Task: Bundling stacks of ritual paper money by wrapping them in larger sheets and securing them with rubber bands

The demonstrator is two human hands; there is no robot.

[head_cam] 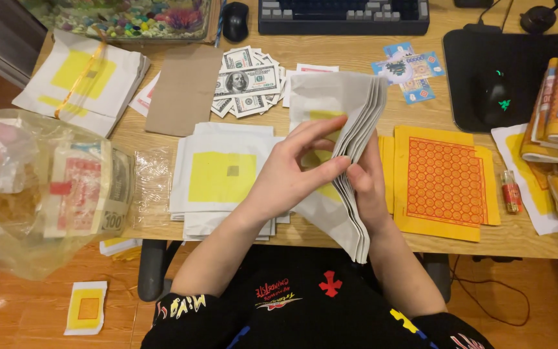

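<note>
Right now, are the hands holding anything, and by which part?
Yes: a thick stack of white paper sheets with yellow squares. The right hand grips its right edge near the middle; the left hand fingers the sheet edges.

**Both hands raised together at centre**

The left forearm rises from the lower left, bare to the elbow; the left hand [285, 171] sits palm-down with its fingers stretched rightward, index and middle slightly spread, thumb tucked beneath; the right forearm climbs from the lower right, wrist bent inward; the right hand [368, 184] is cupped, its thumb pressing toward the left fingertips; the two hands meet, nearly touching, in front of the torso.
</note>
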